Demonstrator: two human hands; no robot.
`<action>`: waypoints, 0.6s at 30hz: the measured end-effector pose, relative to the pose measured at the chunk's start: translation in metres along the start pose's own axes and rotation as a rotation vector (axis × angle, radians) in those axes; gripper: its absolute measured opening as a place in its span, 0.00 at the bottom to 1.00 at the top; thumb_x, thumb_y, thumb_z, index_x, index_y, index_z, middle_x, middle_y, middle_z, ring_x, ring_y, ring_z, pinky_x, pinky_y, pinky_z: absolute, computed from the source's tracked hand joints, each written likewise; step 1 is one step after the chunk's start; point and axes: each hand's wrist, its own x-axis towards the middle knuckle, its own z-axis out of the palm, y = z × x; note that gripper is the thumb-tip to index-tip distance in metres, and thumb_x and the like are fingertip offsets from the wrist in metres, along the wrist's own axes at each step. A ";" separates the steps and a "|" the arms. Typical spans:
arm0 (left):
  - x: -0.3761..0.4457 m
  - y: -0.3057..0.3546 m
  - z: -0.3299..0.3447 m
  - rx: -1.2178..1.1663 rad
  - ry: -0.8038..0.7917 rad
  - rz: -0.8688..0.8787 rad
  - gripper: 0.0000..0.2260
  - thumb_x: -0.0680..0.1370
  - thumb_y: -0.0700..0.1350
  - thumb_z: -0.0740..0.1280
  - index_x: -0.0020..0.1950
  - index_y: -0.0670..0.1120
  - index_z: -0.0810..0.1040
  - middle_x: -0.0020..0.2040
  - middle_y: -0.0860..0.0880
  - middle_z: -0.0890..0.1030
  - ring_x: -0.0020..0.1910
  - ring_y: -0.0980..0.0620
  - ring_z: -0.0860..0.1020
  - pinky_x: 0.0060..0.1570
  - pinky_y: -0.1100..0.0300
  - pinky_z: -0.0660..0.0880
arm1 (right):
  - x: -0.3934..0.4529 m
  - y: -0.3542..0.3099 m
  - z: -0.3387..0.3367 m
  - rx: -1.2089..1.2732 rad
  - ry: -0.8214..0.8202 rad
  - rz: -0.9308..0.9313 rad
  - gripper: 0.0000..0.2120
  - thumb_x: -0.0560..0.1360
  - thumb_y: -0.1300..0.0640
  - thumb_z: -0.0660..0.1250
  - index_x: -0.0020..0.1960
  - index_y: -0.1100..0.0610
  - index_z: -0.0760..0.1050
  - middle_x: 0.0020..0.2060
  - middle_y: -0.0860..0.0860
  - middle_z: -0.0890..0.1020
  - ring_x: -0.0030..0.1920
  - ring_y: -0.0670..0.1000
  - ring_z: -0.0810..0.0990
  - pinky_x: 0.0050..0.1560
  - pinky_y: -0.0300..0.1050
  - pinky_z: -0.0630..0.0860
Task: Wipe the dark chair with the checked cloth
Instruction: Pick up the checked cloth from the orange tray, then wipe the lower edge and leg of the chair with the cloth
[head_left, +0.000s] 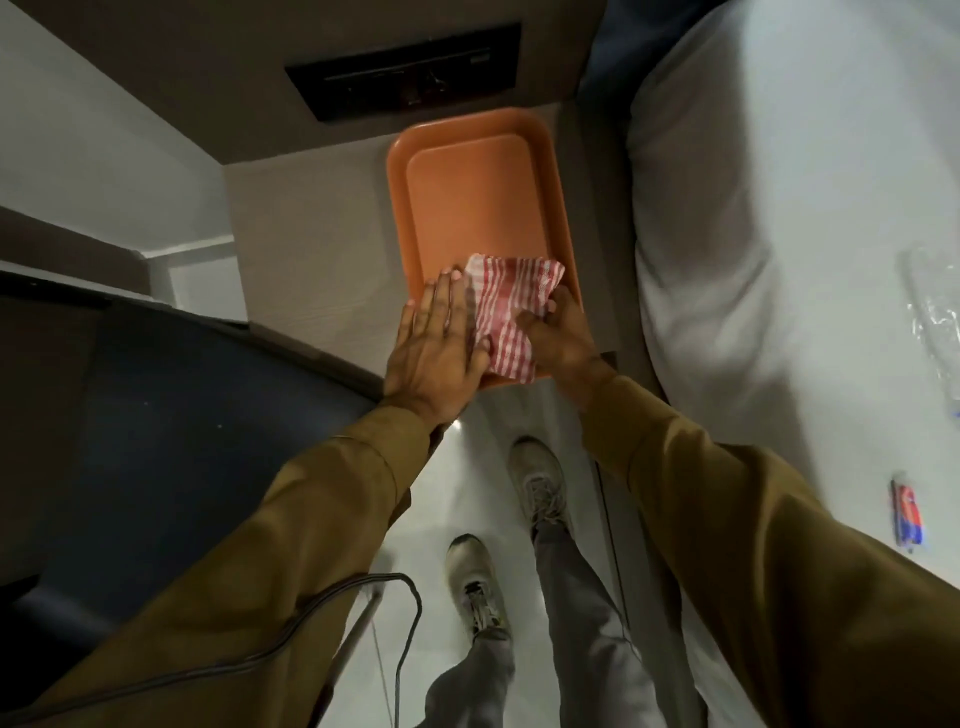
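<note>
The red-and-white checked cloth (506, 312) lies folded on the near end of an orange tray (467, 197). My left hand (436, 348) lies flat, fingers together, on the tray's near left corner, its thumb side touching the cloth's left edge. My right hand (558, 338) presses on the cloth's right side, fingers curled into the fabric. The dark chair (171, 441), with a dark blue seat, fills the lower left, beside my left forearm.
The tray rests on a pale bedside surface (306, 260) with a dark panel (405, 73) behind it. A white bed (779, 234) runs along the right, with a small red-blue packet (908, 519) and clear plastic (935, 306). A cable (405, 623) hangs over the floor near my shoes.
</note>
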 end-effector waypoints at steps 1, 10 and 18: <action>-0.007 0.000 -0.004 0.005 0.012 0.011 0.37 0.90 0.58 0.52 0.89 0.44 0.36 0.91 0.44 0.39 0.91 0.46 0.42 0.91 0.48 0.40 | -0.010 0.000 -0.001 0.015 -0.007 -0.011 0.26 0.84 0.62 0.65 0.81 0.55 0.63 0.72 0.55 0.76 0.72 0.59 0.77 0.72 0.62 0.76; -0.097 -0.004 -0.023 0.024 0.105 0.122 0.34 0.90 0.58 0.50 0.90 0.45 0.39 0.91 0.46 0.42 0.91 0.48 0.44 0.91 0.47 0.41 | -0.127 0.012 -0.010 0.142 0.087 -0.059 0.20 0.85 0.62 0.64 0.76 0.61 0.71 0.68 0.59 0.81 0.66 0.60 0.82 0.71 0.64 0.76; -0.178 -0.017 -0.008 0.086 0.101 0.188 0.35 0.90 0.61 0.49 0.90 0.45 0.40 0.91 0.46 0.43 0.91 0.47 0.45 0.90 0.48 0.40 | -0.235 0.064 -0.011 0.224 0.151 -0.049 0.22 0.84 0.55 0.66 0.76 0.61 0.71 0.68 0.58 0.81 0.65 0.60 0.83 0.70 0.66 0.77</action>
